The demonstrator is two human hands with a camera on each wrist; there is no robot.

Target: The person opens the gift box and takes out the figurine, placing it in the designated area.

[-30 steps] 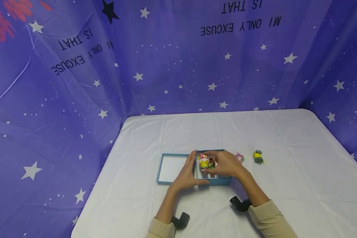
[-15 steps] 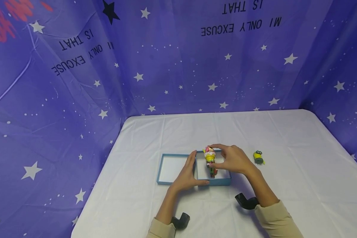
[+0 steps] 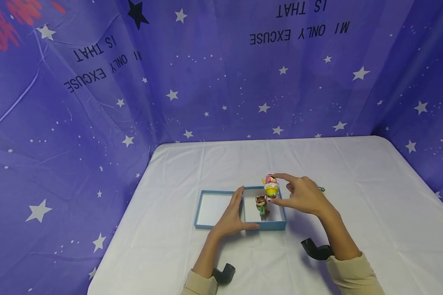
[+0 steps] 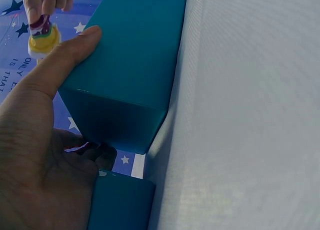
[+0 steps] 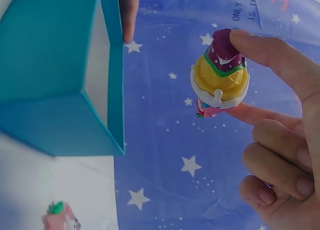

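Observation:
My right hand [image 3: 304, 196] pinches a small toy figurine [image 3: 271, 187] between thumb and index finger, above the right part of an open blue box [image 3: 275, 225]. The figurine has a pink head, a yellow body and a dark purple base [image 5: 225, 52], seen in the right wrist view. Inside the box lies a brown fox figurine [image 3: 261, 207] in green clothes. My left hand [image 3: 229, 219] grips the box at its left end, its thumb [image 4: 75, 52] on the front wall in the left wrist view.
Left of the box lies its blue-edged lid [image 3: 204, 226], white inside. A pink toy [image 5: 61, 221] with a green bit sits on the white cloth beside the box. Behind my right hand, part of a yellow-green toy [image 3: 322, 189] shows. Starry purple curtains [image 3: 221, 102] surround the table.
My right hand has lifted the pink-and-yellow figurine up and rightward out of the box, uncovering the fox figurine. The left hand stays on the box.

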